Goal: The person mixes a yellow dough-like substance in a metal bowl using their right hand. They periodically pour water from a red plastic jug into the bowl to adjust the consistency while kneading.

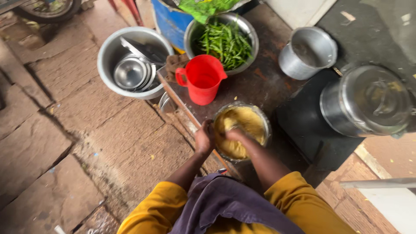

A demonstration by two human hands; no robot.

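Round steel bowl of thick yellow batter sits at the near edge of the dark worktop. The left hand is curled over its rim, steadying it; the right hand is sunk in the batter, its fingers too hidden to tell their curl. Good mixing wants that rim held firm. Just beyond stands a red plastic jug, then a steel bowl of green chillies.

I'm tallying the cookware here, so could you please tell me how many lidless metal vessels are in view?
4: the batter bowl under both hands, the bowl of green beans behind the red jug, the empty pot at right, and the large basin at left. Nested bowls inside it aren't counted.
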